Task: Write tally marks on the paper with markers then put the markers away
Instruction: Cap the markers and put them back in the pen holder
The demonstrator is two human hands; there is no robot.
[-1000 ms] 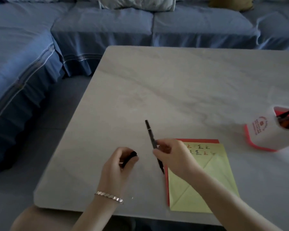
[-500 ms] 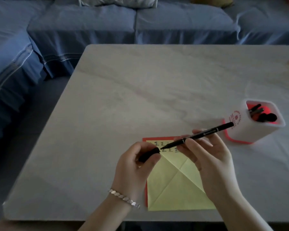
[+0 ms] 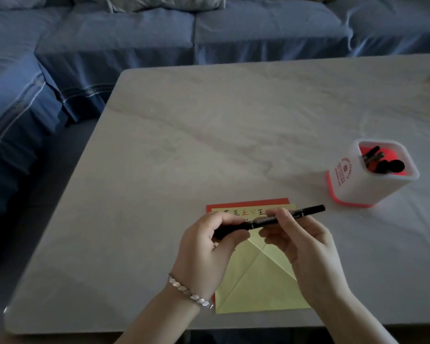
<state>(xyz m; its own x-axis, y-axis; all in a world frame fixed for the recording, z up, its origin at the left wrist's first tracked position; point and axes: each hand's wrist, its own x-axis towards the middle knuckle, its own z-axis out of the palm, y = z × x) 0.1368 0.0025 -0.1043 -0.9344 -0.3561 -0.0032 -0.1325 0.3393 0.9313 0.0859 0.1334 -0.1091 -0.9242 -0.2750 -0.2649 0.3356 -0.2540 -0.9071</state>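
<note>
A black marker (image 3: 266, 219) lies level between both hands above the paper. My left hand (image 3: 204, 252) grips its left end, where the cap sits on the tip. My right hand (image 3: 305, 247) pinches the barrel near the middle. Under the hands lies a yellow creased sheet (image 3: 256, 281) on a red sheet (image 3: 246, 202), with tally marks along the yellow sheet's far edge. A white and red pen holder (image 3: 353, 184) with several dark markers inside stands to the right, apart from both hands.
The pale marble table (image 3: 209, 135) ends close to me and at the left. A blue sofa (image 3: 144, 36) wraps round the far and left sides. A bracelet (image 3: 189, 291) is on my left wrist.
The head view swung left-to-right so the paper sits under my hands. The marker turned from pointing away to lying level, and the cap in my left hand went onto its tip.
</note>
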